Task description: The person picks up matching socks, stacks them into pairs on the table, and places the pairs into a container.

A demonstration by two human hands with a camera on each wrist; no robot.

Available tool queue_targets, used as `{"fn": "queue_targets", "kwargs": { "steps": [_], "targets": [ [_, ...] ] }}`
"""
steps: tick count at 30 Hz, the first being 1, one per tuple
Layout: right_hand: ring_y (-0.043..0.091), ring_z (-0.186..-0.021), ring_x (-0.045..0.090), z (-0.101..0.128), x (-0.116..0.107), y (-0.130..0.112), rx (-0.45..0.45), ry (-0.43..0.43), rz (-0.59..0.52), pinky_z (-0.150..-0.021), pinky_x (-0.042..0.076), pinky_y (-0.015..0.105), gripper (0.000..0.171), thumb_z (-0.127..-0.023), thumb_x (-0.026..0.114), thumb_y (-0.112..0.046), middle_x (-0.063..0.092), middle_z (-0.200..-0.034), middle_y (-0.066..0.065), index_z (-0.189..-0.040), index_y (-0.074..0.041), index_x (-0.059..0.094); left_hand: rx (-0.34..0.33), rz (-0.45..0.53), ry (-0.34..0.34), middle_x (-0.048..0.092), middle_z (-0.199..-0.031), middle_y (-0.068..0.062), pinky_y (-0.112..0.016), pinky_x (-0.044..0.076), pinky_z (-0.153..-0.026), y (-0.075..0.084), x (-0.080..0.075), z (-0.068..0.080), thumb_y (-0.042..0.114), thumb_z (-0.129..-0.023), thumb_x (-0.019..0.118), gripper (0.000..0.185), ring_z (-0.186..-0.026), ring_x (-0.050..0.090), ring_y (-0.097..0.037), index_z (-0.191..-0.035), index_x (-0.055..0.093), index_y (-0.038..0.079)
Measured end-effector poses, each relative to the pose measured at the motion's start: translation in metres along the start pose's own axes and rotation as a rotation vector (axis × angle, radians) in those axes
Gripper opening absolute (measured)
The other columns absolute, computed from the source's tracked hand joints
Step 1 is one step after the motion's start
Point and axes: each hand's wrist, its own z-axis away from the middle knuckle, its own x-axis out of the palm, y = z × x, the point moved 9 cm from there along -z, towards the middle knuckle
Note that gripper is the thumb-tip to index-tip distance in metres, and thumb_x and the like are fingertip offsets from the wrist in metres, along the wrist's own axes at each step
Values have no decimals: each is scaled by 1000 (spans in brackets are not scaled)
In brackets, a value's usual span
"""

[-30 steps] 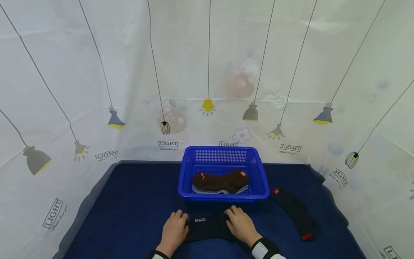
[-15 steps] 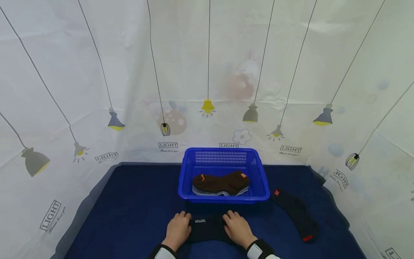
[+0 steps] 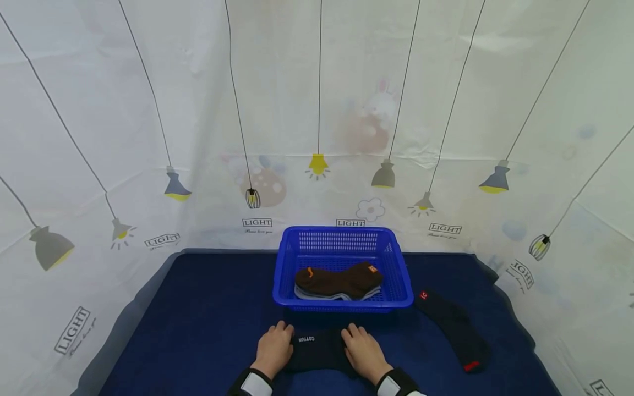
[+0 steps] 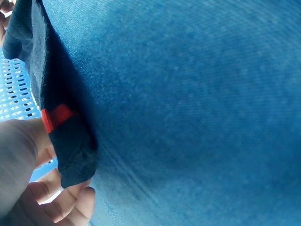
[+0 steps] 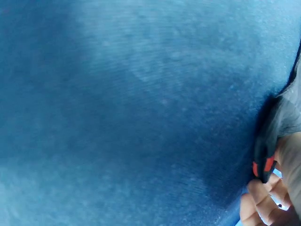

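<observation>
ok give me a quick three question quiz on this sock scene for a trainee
1. True or false: both hands rest on the black sock in front of the blue basket.
2. What word is printed on that sock?
3. Where does the other black sock lie? A) inside the basket B) on the blue cloth, right of the basket C) under the left hand

Key: 1 true; the right hand is on it too. 2 COTTON. 3 B.
</observation>
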Motion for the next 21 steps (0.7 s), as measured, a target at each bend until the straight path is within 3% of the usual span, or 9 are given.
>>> {"fn": "queue_targets", "kwargs": {
  "steps": [9, 13, 21],
  "targets": [
    [24, -73, 57, 8, -7, 12, 32, -12, -22, -60, 50, 36, 22, -86, 80, -9, 53, -88, 5, -96, -8, 60, 7, 4, -18, 55, -77, -5, -42, 52, -59, 0, 0, 1, 7, -74, 83, 22, -68, 59, -25, -80, 63, 11],
    [21, -69, 53, 14, -18, 23, 62, 48, -45, -57, 46, 34, 25, -84, 81, -7, 49, -82, 1, -88, -12, 56, 10, 26, -21, 53, -76, -2, -40, 50, -58, 1, -5, 3, 6, -74, 82, 23, -66, 58, -23, -79, 61, 13],
    [18, -67, 50, 20, -44, 35, 72, 148, -79, -57, 44, 32, 32, -80, 83, -1, 48, -80, -1, -85, -13, 53, 71, 48, 51, 49, -73, 1, -36, 45, -54, 11, -19, 3, 5, -73, 82, 26, -62, 53, -20, -77, 58, 15]
  ]
}}
